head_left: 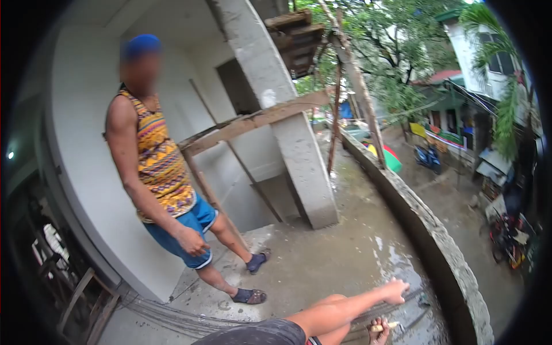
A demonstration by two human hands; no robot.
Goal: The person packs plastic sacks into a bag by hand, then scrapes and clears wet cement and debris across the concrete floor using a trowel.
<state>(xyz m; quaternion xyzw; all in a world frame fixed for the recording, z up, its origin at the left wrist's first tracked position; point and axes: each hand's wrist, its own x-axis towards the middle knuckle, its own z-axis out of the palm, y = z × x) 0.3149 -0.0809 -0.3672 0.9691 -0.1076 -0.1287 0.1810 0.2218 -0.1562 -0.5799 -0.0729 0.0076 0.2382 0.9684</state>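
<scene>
My left arm, in a dark sleeve, reaches out at the bottom, past my bent knee (335, 299). At its end, my left hand (395, 291) is over the wet concrete floor (351, 253), its fingers partly extended and nothing visible in them. Below it, at the bottom edge, my right hand (379, 332) has its fingers round a small pale object (384, 327), like a short handle; its far end is too small to make out. Most of the right hand and its arm are cut off by the frame.
A person (152, 155) in a patterned top stands at the left. A concrete pillar (305, 167) and a wooden rail (259, 119) border an opening. Along the right runs a low concrete wall (425, 221), with a street below. Thin bars or cables (201, 322) lie on the floor.
</scene>
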